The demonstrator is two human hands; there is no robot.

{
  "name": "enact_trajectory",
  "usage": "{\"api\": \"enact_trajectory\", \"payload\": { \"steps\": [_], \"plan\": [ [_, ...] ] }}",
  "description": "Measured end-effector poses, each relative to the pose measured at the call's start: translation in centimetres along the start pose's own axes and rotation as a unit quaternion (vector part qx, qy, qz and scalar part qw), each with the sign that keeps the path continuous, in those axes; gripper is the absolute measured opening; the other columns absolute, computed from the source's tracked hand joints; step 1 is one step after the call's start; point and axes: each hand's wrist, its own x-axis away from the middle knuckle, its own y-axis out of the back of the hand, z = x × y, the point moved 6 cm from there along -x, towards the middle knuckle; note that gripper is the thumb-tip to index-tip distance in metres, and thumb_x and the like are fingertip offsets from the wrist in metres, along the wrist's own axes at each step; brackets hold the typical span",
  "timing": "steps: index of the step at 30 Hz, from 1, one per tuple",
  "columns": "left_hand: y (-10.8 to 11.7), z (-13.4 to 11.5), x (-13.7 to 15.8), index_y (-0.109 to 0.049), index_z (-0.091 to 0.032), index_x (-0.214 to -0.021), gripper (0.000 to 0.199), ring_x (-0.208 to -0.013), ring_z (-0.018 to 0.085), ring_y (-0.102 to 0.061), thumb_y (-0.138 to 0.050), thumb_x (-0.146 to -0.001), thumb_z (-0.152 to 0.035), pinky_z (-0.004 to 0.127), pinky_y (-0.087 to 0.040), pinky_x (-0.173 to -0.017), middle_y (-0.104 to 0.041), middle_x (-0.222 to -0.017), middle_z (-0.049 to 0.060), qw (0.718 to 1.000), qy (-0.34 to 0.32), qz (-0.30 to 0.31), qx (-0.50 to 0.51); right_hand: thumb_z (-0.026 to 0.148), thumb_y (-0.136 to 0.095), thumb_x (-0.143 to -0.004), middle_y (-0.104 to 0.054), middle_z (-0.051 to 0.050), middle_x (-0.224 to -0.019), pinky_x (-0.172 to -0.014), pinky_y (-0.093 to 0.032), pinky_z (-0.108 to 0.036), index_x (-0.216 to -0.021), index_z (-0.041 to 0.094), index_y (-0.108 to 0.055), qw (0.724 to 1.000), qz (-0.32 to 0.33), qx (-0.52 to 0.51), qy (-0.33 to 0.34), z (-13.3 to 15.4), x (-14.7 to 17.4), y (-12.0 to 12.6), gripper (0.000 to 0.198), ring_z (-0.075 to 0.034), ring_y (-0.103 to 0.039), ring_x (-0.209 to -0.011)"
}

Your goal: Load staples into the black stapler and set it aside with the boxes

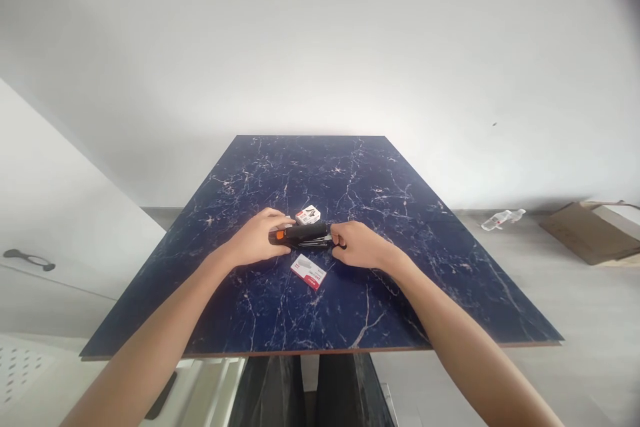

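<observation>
A black stapler (pixel 306 233) with an orange part at its left end lies sideways on the blue marbled table (pixel 320 173). My left hand (pixel 260 238) grips that left end, thumb on the near side and fingers on the far side. At the other end, my right hand (pixel 357 243) has its fingers curled around the stapler's tip, by a strip of bare metal. What the right fingertips touch is partly hidden. Just beyond the stapler sits a small white box (pixel 308 215) with a dark picture on it. Nearer to me lies a flat white-and-red box (pixel 308 271), turned at an angle.
Behind the table rises a white wall (pixel 310 40). On the floor to the right are a clear plastic bottle (pixel 503 219) and a cardboard box (pixel 585 233). A white cabinet with a dark handle (pixel 29 259) stands at the left. My legs (pixel 270 390) are under the near edge.
</observation>
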Motion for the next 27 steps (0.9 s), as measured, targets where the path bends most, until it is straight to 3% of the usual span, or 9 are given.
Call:
{"api": "enact_trajectory", "payload": {
  "steps": [9,15,18,21,24,27],
  "plan": [
    [-0.2,-0.7,-0.3,-0.069,-0.029,-0.128,0.054,-0.12,0.033,-0.058,-0.077,-0.076,-0.044,0.047,-0.05,-0.102,-0.06,-0.135,0.01,0.999,-0.031,-0.015,-0.03,0.019,-0.057,-0.078,-0.069,-0.006,-0.082,-0.058,-0.033,-0.03,-0.082,0.021,-0.053,0.999,-0.032,-0.02,-0.007,1.0,-0.7,-0.5,0.006,-0.02,-0.06,-0.067],
    [-1.0,-2.2,-0.4,-0.048,-0.032,-0.15,0.079,-0.113,0.036,-0.059,-0.076,-0.078,-0.051,0.046,-0.052,-0.089,-0.064,-0.123,0.012,0.997,0.002,-0.031,-0.066,0.023,-0.059,-0.081,-0.071,-0.008,-0.093,-0.063,-0.037,-0.03,-0.09,0.02,-0.058,0.998,-0.051,-0.016,-0.038,0.3,-1.2,-0.2,0.01,-0.022,-0.064,-0.076],
    [-2.1,-4.2,-0.3,-0.037,-0.03,-0.156,0.071,-0.103,0.032,-0.062,-0.057,-0.094,-0.057,0.043,-0.051,-0.083,-0.066,-0.116,0.013,0.998,0.004,-0.041,-0.054,0.023,-0.056,-0.086,-0.072,-0.008,-0.098,-0.069,-0.04,-0.03,-0.104,0.019,-0.06,0.992,-0.088,-0.046,-0.072,-0.8,-1.2,0.5,0.019,-0.023,-0.066,-0.084],
    [-3.4,-6.3,0.3,-0.035,-0.027,-0.156,0.06,-0.107,0.03,-0.063,-0.039,-0.103,-0.055,0.041,-0.05,-0.087,-0.065,-0.123,0.013,0.999,-0.045,-0.023,-0.016,0.033,-0.046,-0.098,-0.073,-0.007,-0.1,-0.075,-0.043,-0.031,-0.12,0.019,-0.058,0.981,-0.109,-0.133,-0.089,-1.4,-0.8,1.0,0.028,-0.023,-0.067,-0.089],
    [-4.2,-7.1,1.2,-0.033,-0.024,-0.155,0.07,-0.098,0.029,-0.065,-0.049,-0.097,-0.061,0.039,-0.05,-0.081,-0.067,-0.112,0.012,0.998,-0.058,-0.004,-0.013,0.051,-0.048,-0.099,-0.073,-0.009,-0.106,-0.077,-0.045,-0.032,-0.134,0.02,-0.052,0.97,-0.113,-0.194,-0.098,-1.1,-0.6,1.0,0.047,-0.024,-0.068,-0.09],
    [-4.2,-7.3,1.8,-0.047,-0.021,-0.141,0.077,-0.094,0.032,-0.065,-0.064,-0.083,-0.069,0.042,-0.05,-0.078,-0.068,-0.106,0.011,0.998,-0.054,-0.014,-0.034,0.056,-0.063,-0.091,-0.072,-0.008,-0.104,-0.075,-0.046,-0.033,-0.145,0.021,-0.042,0.965,-0.127,-0.195,-0.122,-0.7,-0.7,0.6,0.067,-0.025,-0.069,-0.087]
  ]
}}
